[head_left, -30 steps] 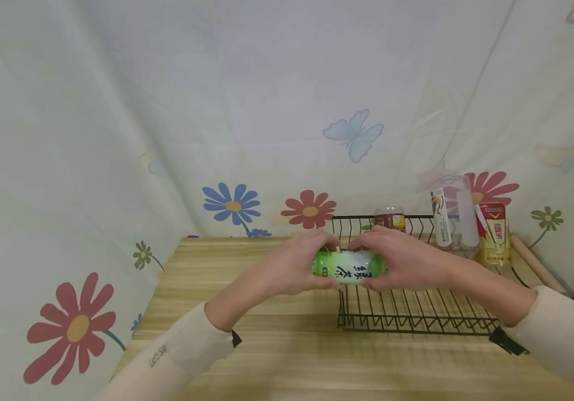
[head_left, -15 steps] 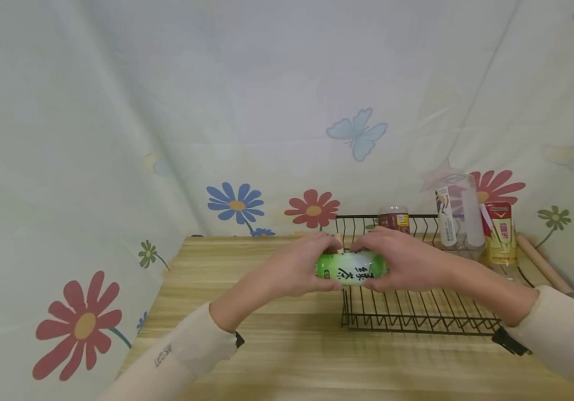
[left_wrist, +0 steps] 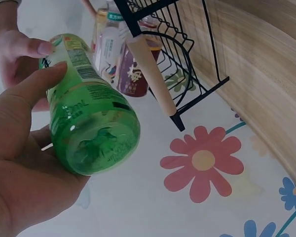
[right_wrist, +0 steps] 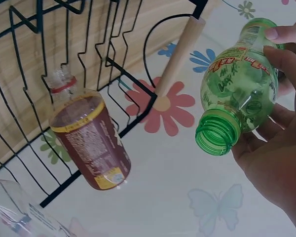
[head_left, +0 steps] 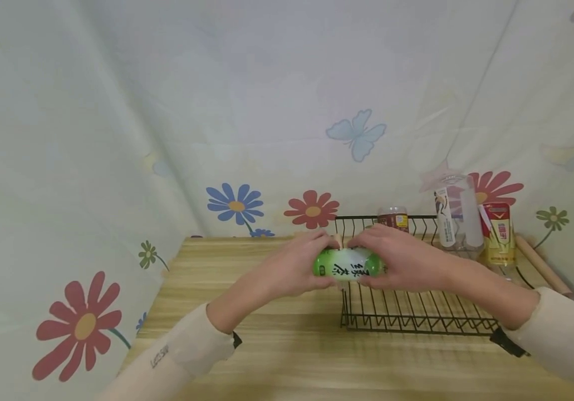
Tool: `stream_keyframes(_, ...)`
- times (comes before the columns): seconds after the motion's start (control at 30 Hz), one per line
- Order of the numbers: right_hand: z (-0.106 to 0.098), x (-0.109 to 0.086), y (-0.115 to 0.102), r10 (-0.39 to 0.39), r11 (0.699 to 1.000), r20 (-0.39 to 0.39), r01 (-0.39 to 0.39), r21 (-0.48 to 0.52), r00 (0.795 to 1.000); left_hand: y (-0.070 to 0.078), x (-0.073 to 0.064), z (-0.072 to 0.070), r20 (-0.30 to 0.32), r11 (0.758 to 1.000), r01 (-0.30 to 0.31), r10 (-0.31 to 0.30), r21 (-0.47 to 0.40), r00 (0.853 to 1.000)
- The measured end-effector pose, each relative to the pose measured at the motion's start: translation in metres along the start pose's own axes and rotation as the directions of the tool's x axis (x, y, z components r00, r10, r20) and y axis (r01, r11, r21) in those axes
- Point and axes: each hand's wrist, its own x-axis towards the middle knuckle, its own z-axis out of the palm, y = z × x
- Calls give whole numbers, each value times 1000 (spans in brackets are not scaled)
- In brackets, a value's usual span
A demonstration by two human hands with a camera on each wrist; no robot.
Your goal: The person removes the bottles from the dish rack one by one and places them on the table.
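Note:
Both hands grip a green tea bottle [head_left: 349, 263], holding it on its side above the table. The left hand [head_left: 292, 266] is wrapped round the base end. At the neck end is the right hand [head_left: 407, 260], thumb towards me and fingers on the far side. Seen from the right wrist, the bottle's open neck [right_wrist: 217, 132] bears no cap and the clear green body looks empty. The left wrist view shows its round green base [left_wrist: 103, 140] and a barcode on the label. Some fingers behind the bottle are hidden.
A black wire rack [head_left: 402, 317] stands on the wood-grain table [head_left: 246, 356], under the right forearm. In it are a bottle with a dark red label [head_left: 394, 218], a clear bottle [head_left: 459, 217] and a red-and-yellow package [head_left: 499, 234]. Wooden handles [right_wrist: 180, 57] flank the rack.
The head view shifted slightly over the last second. Both hands keep their grip on the bottle at nearly the same place, with its label turned a little.

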Motion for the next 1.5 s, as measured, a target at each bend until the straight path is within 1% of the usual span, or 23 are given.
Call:
stream_keyframes(0.1,-7,-2,-5,-10,1000,-46,9,-16,999,-5,-2,-2,-29,1000,14,-14,-15,999)
stream_keyframes(0.17,-13,-5,-11,-20,1000,-101,19,-13,995,-10,-4,-4,-57,999,31,-33,-35,998)
stream_keyframes(0.23,-18,-11,-18,-32,999,-162,32,-3,986,-17,-7,-5,-89,996,58,-63,-62,994)
stream_keyframes(0.3,-22,-19,-26,-53,998,-224,55,3,973,-24,-11,-7,-116,993,83,-93,-89,989)
stream_keyframes(0.37,-25,-27,-34,-80,996,-275,86,10,958,-32,-16,-9,-146,989,99,-114,-108,983)
stream_keyframes(0.43,-24,-34,-40,-108,993,-306,118,14,946,-41,-22,-11,-174,986,109,-131,-129,976)
stream_keyframes(0.5,-21,-40,-44,-126,989,-326,144,29,937,-51,-29,-14,-206,980,122,-153,-156,967)
stream_keyframes(0.57,-14,-43,-46,-130,986,-340,156,53,932,-60,-36,-18,-243,972,127,-174,-197,954)
stream_keyframes(0.67,3,-47,-44,-114,983,-353,156,93,929,-74,-48,-22,-290,950,139,-221,-279,931)
stream_keyframes(0.7,10,-48,-43,-115,982,-363,161,98,925,-78,-52,-22,-304,942,142,-237,-304,923)
stream_keyframes(0.83,47,-53,-33,-118,979,-373,170,108,920,-97,-63,-18,-344,909,176,-314,-377,885)
stream_keyframes(0.9,65,-55,-28,-119,980,-364,169,109,924,-106,-68,-15,-353,897,200,-348,-393,868)
stream_keyframes(1.0,88,-56,-22,-116,980,-329,161,116,937,-118,-77,-9,-362,880,221,-386,-421,849)
stream_keyframes(1.07,100,-56,-19,-107,982,-303,148,114,947,-125,-82,-4,-367,874,228,-399,-429,840)
stream_keyframes(1.2,115,-56,-15,-108,989,-284,133,68,953,-138,-90,7,-375,867,228,-410,-443,831)
stream_keyframes(1.3,119,-57,-12,-99,994,-287,110,24,953,-144,-94,14,-376,863,240,-423,-444,824)
stream_keyframes(1.4,118,-58,-10,-88,996,-292,90,-5,952,-150,-98,19,-376,857,252,-437,-450,817)
stream_keyframes(1.5,117,-60,-8,-75,997,-278,79,2,958,-157,-101,23,-375,849,262,-452,-459,809)
